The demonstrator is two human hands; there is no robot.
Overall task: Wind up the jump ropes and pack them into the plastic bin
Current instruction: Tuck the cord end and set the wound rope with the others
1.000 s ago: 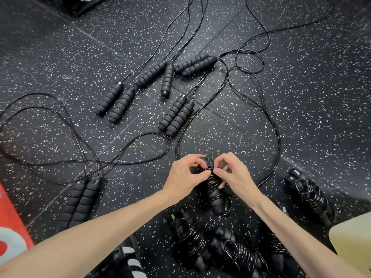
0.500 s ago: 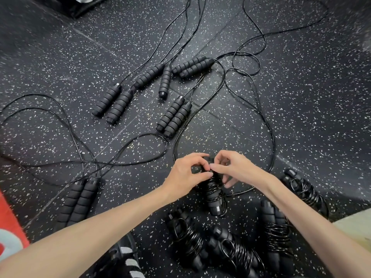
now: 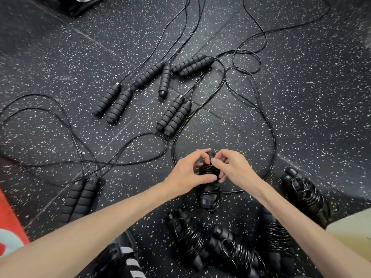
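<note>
A black jump rope [image 3: 207, 189] is held between the two hands, with its two handles side by side and its cord wound round them. It is gripped at the top by the left hand [image 3: 187, 173], whose fingers and thumb are curled round the wound part. The cord is pinched on the other side by the right hand [image 3: 233, 169], fingers bent onto the coils. The bottom ends of the handles can be seen just below both hands. A loose loop of cord [image 3: 270, 137] is spread on the speckled black floor [image 3: 311, 107] beyond the hands and curves round past the right hand.

Nearer than the hands, under the forearms, three wound ropes [image 3: 236, 251] are laid close together. One more wound rope [image 3: 305, 194] is laid out past the right wrist. Well beyond the left hand, pairs of ribbed handles [image 3: 174, 115] with unwound cords are scattered. Another pair of handles [image 3: 80, 197] is laid far out from the left forearm. A pale corner of something [image 3: 353, 227] is seen beside the right arm; what it is cannot be told.
</note>
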